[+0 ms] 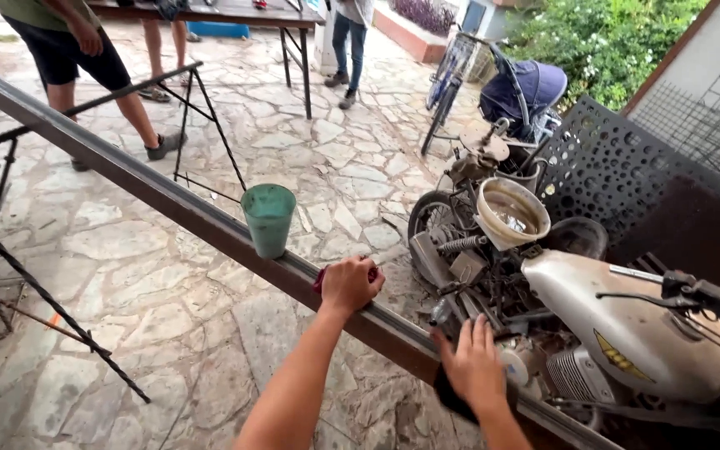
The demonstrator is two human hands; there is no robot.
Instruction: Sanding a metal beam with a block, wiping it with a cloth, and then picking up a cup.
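Note:
A long rusty-brown metal beam (185, 208) runs diagonally from the upper left to the lower right. A green plastic cup (268, 218) stands upright on it. Just right of the cup, my left hand (349, 283) is closed on a small red-handled tool, most of it hidden, pressed against the beam's top face. My right hand (474, 367) rests further down the beam with fingers spread, lying over a dark cloth at the beam's edge.
An old silver motorcycle (618, 333) with a white bowl (510, 214) on it stands right behind the beam. A perforated black panel (610, 167), a bicycle and a stroller are beyond. Two people stand by trestle tables at the top left. Twisted bars (43, 292) lean at left.

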